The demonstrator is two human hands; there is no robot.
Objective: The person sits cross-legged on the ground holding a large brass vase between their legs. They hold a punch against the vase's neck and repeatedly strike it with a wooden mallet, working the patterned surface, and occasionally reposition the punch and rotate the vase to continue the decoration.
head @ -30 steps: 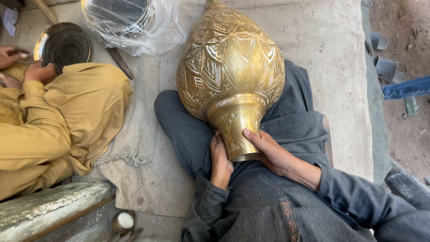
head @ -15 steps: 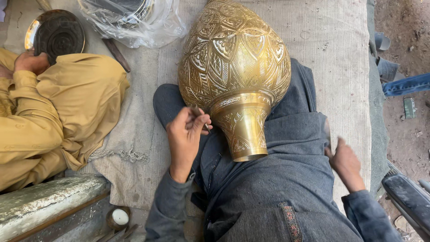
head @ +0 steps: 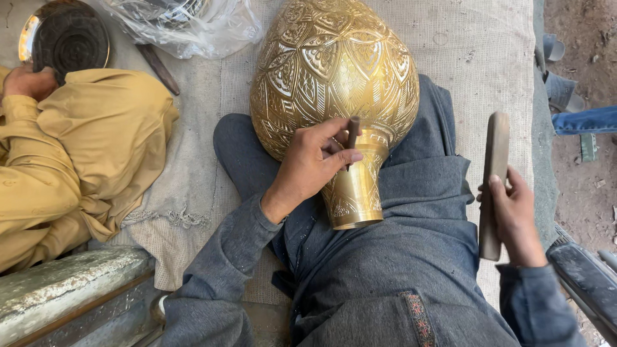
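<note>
A large engraved brass vase (head: 334,77) lies on my lap with its neck (head: 357,193) pointing toward me. My left hand (head: 312,164) grips a short dark chisel (head: 353,132), its tip set against the vase where the body meets the neck. To the right, my right hand (head: 514,215) holds a long wooden mallet (head: 493,180) upright, a hand's width clear of the vase. My legs in grey cloth (head: 411,257) support the vase.
A person in yellow clothing (head: 77,160) sits at the left, one hand (head: 29,83) by a dark round metal plate (head: 67,38). A plastic bag (head: 186,22) lies at the top. Woven matting (head: 475,58) covers the ground. A worn metal block (head: 64,289) sits bottom left.
My left hand rose from the vase's neck and now holds a chisel against it. My right hand swung out to the right and came up holding the mallet.
</note>
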